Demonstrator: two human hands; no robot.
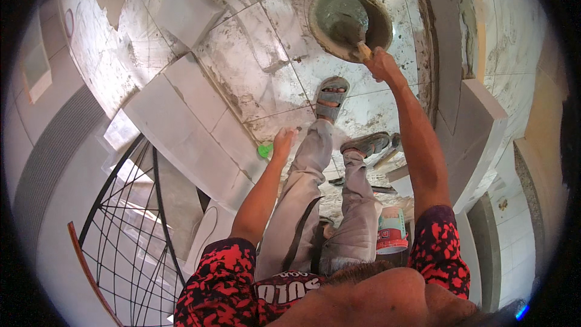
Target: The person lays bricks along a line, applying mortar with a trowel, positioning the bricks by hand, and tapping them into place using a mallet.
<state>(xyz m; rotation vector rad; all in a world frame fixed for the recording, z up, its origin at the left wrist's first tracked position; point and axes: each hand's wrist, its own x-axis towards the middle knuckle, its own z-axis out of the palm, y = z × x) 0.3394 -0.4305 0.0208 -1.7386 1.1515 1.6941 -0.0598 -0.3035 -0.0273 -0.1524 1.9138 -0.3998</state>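
A round bucket (317, 31) with a crusted rim stands on the floor ahead, holding wet grey mortar (340, 11). My right hand (382, 65) is closed round the wooden handle of a trowel (364, 50), which reaches down over the near rim; its blade is dark and partly sunk in the bucket. My left hand (283, 143) hangs beside my left knee with its fingers curled in, and I see nothing in it. Just left of that hand, a small bright green round object (264, 150) lies against the tiled ledge (193, 121).
The floor tiles are smeared with mortar. Grey slabs (463, 127) stand at the right, and a loose tile (189, 12) lies at the upper left. A black wire frame (130, 224) is at the lower left. A red-and-white tub (391, 230) stands beside my right leg.
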